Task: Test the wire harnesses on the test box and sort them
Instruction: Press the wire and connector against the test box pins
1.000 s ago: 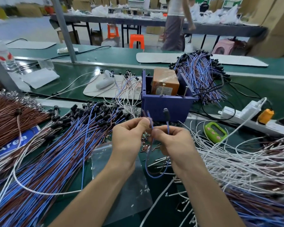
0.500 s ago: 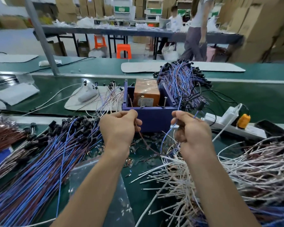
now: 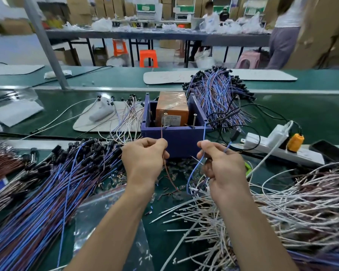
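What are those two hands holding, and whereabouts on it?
The left hand pinches a brown wire just below its upper end; the right hand, a blue wire likewise. Both ends point up toward the blue test box.

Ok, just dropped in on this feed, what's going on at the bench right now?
A person is testing wires at the purple test box. The left hand pinches a brown wire, held up toward the left pin. The right hand pinches a blue wire, held up near the right pin. Whether either tip touches a pin can't be told. Blue and brown harnesses lie piled at left, white wires at right.
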